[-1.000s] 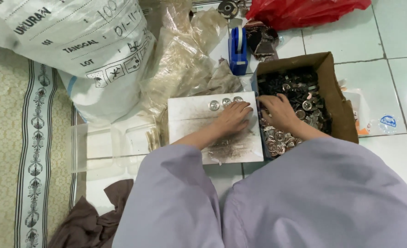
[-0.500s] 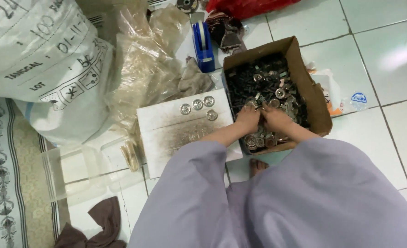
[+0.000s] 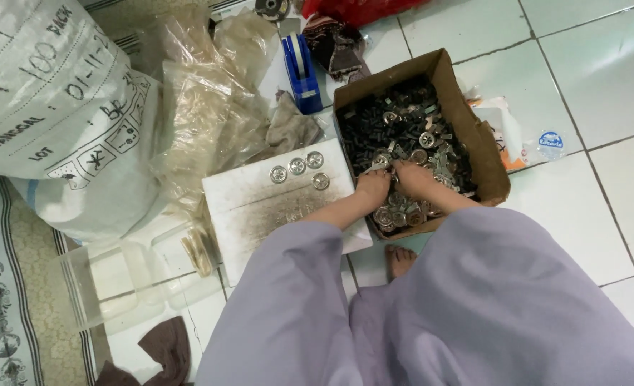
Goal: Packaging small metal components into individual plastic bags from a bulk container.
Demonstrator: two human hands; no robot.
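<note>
Both hands are dug into the cardboard box (image 3: 474,136) of small metal parts (image 3: 402,136) on the right. The left hand (image 3: 372,187) and right hand (image 3: 411,177) are side by side, fingers curled down among the parts; what is pinched cannot be told. Four round silver pieces (image 3: 299,168) are laid on the white board (image 3: 259,207) to the left. Parts could be spilled on the floor if too many are scooped, and the silver pieces could be knocked off by a sleeve.

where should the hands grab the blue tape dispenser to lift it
Probably around the blue tape dispenser body's two flat long sides, coming from above. It stands upright and narrow, with the tape roll showing on top, and its sides look clear of the cardboard box to the right.
</note>
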